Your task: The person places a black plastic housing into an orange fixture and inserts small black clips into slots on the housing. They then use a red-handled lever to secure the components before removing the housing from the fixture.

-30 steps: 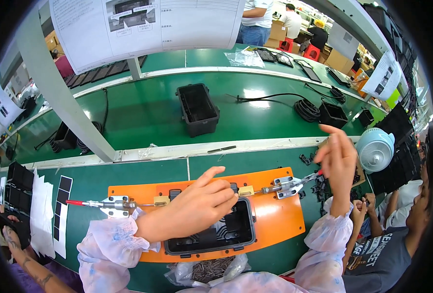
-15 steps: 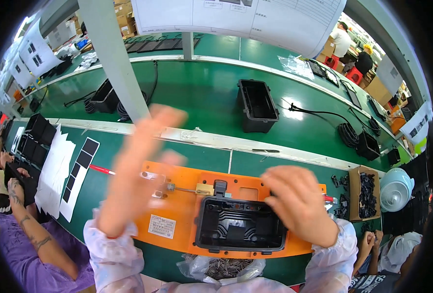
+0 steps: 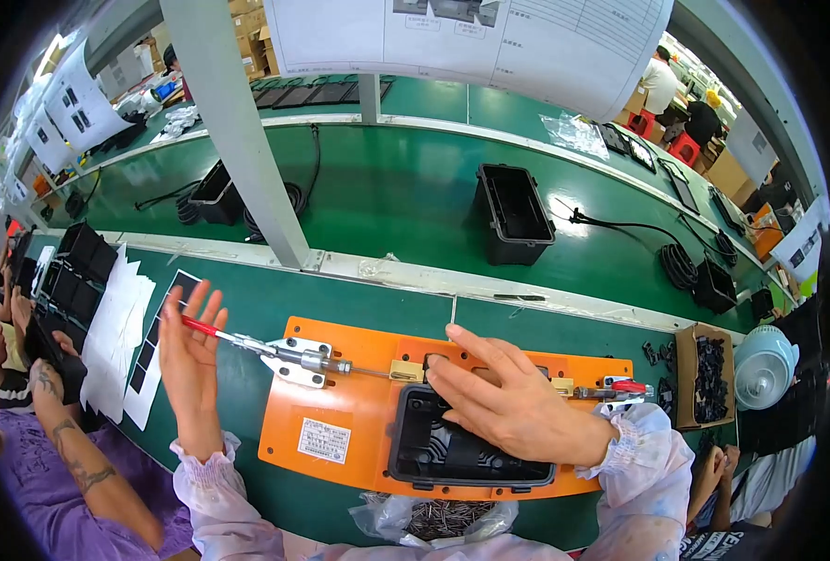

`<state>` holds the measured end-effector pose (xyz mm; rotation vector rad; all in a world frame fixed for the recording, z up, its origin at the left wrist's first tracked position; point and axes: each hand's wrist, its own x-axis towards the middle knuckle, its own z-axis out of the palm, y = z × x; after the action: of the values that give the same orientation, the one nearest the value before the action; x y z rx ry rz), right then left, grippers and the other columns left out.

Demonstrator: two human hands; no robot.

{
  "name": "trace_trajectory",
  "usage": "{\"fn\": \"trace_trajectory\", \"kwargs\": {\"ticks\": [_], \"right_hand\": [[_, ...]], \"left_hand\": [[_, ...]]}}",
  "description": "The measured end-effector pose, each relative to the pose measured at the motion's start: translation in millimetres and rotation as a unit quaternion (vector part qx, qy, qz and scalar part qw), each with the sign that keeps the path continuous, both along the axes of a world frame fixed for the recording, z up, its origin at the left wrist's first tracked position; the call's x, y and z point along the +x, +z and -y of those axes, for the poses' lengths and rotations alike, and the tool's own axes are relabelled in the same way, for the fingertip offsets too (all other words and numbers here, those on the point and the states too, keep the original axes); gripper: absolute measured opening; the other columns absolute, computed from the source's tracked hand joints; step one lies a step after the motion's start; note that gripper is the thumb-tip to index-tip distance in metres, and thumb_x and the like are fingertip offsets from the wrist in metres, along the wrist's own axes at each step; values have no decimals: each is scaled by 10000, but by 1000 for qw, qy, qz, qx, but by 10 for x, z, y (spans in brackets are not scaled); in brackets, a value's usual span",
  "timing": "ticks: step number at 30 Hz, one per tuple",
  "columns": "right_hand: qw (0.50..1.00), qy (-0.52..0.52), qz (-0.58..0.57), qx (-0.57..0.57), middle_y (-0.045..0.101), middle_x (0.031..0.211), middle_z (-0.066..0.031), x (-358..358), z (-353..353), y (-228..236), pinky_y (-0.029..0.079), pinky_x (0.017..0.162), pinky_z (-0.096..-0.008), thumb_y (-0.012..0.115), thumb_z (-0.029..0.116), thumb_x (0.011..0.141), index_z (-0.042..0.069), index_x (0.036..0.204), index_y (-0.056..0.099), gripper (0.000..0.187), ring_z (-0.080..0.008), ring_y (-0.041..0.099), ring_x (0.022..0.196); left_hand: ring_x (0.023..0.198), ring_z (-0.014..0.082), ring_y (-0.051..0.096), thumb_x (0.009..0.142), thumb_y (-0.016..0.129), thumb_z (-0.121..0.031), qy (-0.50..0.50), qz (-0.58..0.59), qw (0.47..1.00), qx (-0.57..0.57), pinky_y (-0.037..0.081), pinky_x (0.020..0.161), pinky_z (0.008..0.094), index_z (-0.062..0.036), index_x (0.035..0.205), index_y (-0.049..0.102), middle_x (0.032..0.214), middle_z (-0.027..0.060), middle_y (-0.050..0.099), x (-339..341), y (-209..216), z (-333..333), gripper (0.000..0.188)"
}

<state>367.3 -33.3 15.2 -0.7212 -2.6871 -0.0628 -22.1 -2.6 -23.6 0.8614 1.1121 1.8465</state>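
Observation:
An orange fixture plate point(image 3: 284, 416) lies on the green bench, with a black plastic box point(image 3: 415, 477) set open side up in it. A push-pull toggle clamp point(image 3: 303, 360) is mounted at the plate's left, its red handle point(image 3: 200, 325) pointing outward. My left hand point(image 3: 190, 374) is at that handle, fingers spread, not wrapped round it. My right hand point(image 3: 508, 397) reaches across the box's far rim, fingers stretched out; what lies under its fingertips is hidden. A second red-handled clamp point(image 3: 620, 388) sits at the plate's right end.
A plastic bag of screws point(image 3: 443, 517) lies at the near edge. A cardboard box of small black parts point(image 3: 705, 379) and a small fan point(image 3: 764, 367) stand at right. Beyond the ledge is another black box point(image 3: 516, 215). A co-worker's arm point(image 3: 78, 458) is at left.
My left hand has moved from above the left clamp down and left to its red handle. My right hand has slid left across the box's far rim. The view has shifted slightly.

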Motion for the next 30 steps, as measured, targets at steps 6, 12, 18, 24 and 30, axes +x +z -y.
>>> {"fn": "trace_trajectory", "kwargs": {"ticks": [6, 12, 18, 24, 30], "right_hand": [[1000, -3, 13, 22, 535, 1309, -141, 21, -18, -44, 426, 1069, -499, 669, 158, 877, -47, 1150, 680, 342, -439, 397, 1404], [999, -20, -23, 27, 569, 1304, -112, -37, -4, -67, 463, 1018, -521, 761, 199, 824, 17, 1186, 681, 413, -414, 434, 1381], [999, -23, -37, 19, 574, 1279, -127, -15, -15, -75, 449, 1038, -503, 745, 202, 840, 6, 1204, 660, 422, -400, 441, 1374], [999, -25, -47, 4, 577, 1268, -137, -26, -6, -74, 457, 1025, -503, 756, 197, 828, 4, 1216, 652, 446, -400, 453, 1362], [999, -24, -44, -2, 584, 1264, -143, -25, 0, -32, 460, 1021, -504, 760, 203, 825, 0, 1215, 652, 454, -404, 462, 1354]], "left_hand": [[1285, 299, 576, 1114, 330, -342, -140, -273, 945, 114, 464, 1067, 427, 6, 1358, 524, 1357, 198, 595, 681, 535, 150, 467], [1343, 341, 537, 1060, 419, -111, -215, -536, 807, 123, 406, 1108, 453, 6, 1275, 615, 1422, 194, 582, 1195, 615, 301, 314], [1353, 378, 515, 821, 796, -144, -113, -594, 785, 132, 412, 1112, 458, -19, 1308, 604, 1370, 148, 622, 899, 613, 198, 537], [1179, 284, 625, 790, 836, -177, -217, -613, 752, 110, 351, 1136, 521, -61, 1270, 632, 1191, 104, 692, 965, 598, 208, 535], [945, 214, 703, 879, 699, 7, -226, -592, 761, 140, 400, 1118, 510, -16, 1178, 611, 1061, 99, 708, 820, 520, 165, 313]]}}
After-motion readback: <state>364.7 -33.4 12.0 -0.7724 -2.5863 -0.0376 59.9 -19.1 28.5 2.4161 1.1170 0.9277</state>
